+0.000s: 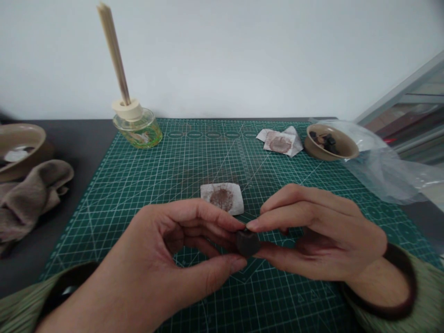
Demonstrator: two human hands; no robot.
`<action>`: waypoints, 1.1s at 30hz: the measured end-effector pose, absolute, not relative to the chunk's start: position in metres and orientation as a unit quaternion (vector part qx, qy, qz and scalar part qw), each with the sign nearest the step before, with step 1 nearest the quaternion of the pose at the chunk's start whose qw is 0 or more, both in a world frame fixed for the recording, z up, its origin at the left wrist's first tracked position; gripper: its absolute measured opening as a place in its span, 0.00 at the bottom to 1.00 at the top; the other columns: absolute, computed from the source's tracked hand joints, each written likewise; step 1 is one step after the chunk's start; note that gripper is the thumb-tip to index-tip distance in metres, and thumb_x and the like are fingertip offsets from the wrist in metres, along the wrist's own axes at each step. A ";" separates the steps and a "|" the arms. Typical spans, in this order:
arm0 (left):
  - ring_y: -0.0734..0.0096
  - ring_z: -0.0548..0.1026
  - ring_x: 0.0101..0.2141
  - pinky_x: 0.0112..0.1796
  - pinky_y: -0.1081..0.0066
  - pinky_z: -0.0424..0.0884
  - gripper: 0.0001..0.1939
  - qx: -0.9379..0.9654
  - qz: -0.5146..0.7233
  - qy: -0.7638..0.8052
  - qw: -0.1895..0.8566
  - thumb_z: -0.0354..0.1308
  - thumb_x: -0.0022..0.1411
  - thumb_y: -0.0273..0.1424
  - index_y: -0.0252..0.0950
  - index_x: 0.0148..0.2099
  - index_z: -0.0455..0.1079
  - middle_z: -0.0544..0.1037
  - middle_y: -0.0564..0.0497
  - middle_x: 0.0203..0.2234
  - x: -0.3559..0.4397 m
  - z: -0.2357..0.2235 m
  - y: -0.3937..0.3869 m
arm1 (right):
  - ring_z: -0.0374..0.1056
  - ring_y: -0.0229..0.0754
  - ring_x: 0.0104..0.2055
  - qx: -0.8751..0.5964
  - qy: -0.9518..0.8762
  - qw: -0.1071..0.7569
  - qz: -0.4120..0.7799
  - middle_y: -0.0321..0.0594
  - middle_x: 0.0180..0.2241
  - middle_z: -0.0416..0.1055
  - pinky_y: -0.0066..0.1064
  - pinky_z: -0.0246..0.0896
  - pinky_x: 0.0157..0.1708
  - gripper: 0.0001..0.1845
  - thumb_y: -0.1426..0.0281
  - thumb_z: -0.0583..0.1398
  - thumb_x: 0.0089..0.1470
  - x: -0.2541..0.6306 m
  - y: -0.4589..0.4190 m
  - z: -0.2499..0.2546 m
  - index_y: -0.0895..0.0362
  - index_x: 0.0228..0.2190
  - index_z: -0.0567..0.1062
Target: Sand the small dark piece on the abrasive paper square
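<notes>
A small dark piece (248,243), blackish and roughly rounded, is held between both hands above the cutting mat; its exact kind cannot be made out. My left hand (187,249) pinches it from the left, thumb below and index finger at its top edge. From the right, my right hand (312,231) grips it with fingertips on top and thumb at its lower side. Just beyond the fingers lies a white sandpaper-like square (236,199) with a brown smudge in its middle, partly covered by my left index finger.
A green gridded cutting mat (138,185) covers the dark table. At the back left stands a reed diffuser (137,127). Smudged paper pieces (280,141), a tan bowl (342,150) of dark bits and a clear plastic bag (385,171) lie right. Left are another bowl (34,138) and a cloth (34,199).
</notes>
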State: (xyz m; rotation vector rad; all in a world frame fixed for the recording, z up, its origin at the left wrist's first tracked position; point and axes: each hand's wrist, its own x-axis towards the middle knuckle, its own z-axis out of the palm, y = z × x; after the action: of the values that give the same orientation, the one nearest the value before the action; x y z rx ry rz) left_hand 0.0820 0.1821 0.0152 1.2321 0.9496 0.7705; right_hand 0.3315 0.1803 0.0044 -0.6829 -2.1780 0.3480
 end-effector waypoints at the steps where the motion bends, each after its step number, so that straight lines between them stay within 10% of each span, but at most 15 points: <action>1: 0.71 0.89 0.26 0.31 0.83 0.84 0.11 0.540 0.336 0.418 0.649 0.79 0.53 0.21 0.43 0.36 0.90 0.92 0.54 0.27 0.082 0.015 0.182 | 0.84 0.34 0.33 -0.268 -0.864 0.404 0.138 0.38 0.37 0.88 0.21 0.80 0.31 0.10 0.68 0.77 0.67 0.332 0.181 0.005 0.59 0.45 0.86; 33: 0.74 0.88 0.26 0.31 0.86 0.83 0.11 0.560 0.354 0.416 0.623 0.79 0.53 0.21 0.43 0.36 0.90 0.91 0.56 0.27 0.079 0.017 0.177 | 0.83 0.34 0.30 -0.273 -0.865 0.401 0.131 0.37 0.36 0.88 0.22 0.82 0.31 0.07 0.69 0.76 0.68 0.331 0.179 0.006 0.56 0.45 0.86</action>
State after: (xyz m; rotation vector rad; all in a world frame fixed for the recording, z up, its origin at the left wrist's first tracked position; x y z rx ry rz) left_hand 0.0790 0.1770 0.0166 1.2862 0.9556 0.8142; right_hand 0.3306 0.1786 0.0062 -0.6897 -2.1869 0.3300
